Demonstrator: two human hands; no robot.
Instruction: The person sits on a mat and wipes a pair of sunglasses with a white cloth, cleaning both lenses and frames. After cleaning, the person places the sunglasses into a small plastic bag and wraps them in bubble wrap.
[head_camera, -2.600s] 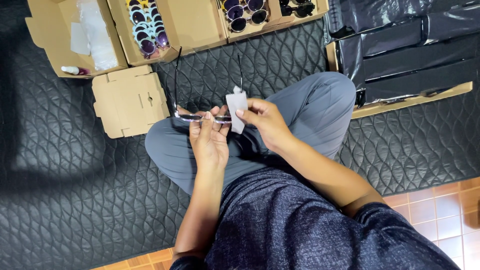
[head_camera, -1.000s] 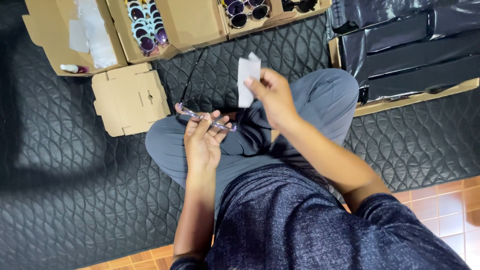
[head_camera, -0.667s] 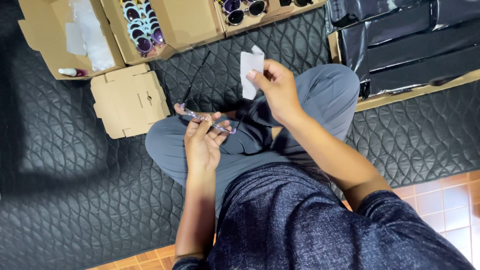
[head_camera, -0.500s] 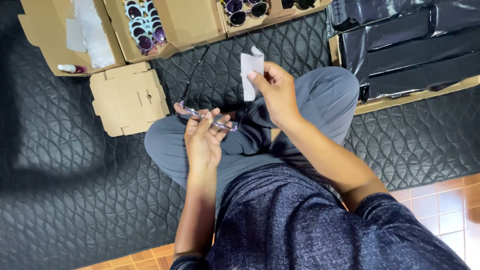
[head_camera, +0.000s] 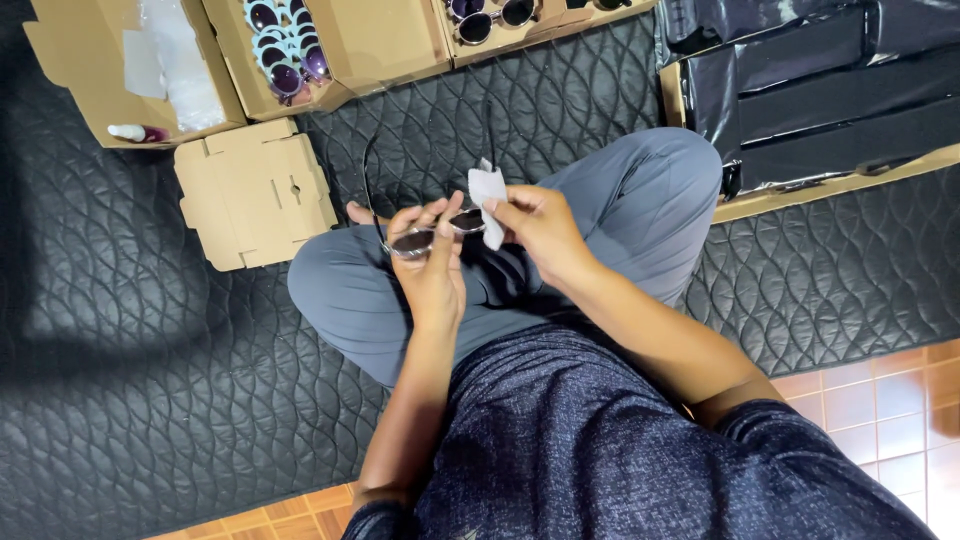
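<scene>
Left hand (head_camera: 432, 270) gripping round-lensed sunglasses (head_camera: 432, 236) by the thin frame, dark lenses glossy, slim temples reaching out over the quilted black mat (head_camera: 130, 370). Right hand (head_camera: 540, 222) pinching a small white cloth (head_camera: 487, 192), soft and creased, pressed against one lens. Both held above crossed legs in smooth grey trousers. Flat folded cardboard box (head_camera: 255, 190) just beside the left knee. Open cardboard boxes (head_camera: 375, 40) along the mat's far edge, packed with more round sunglasses.
</scene>
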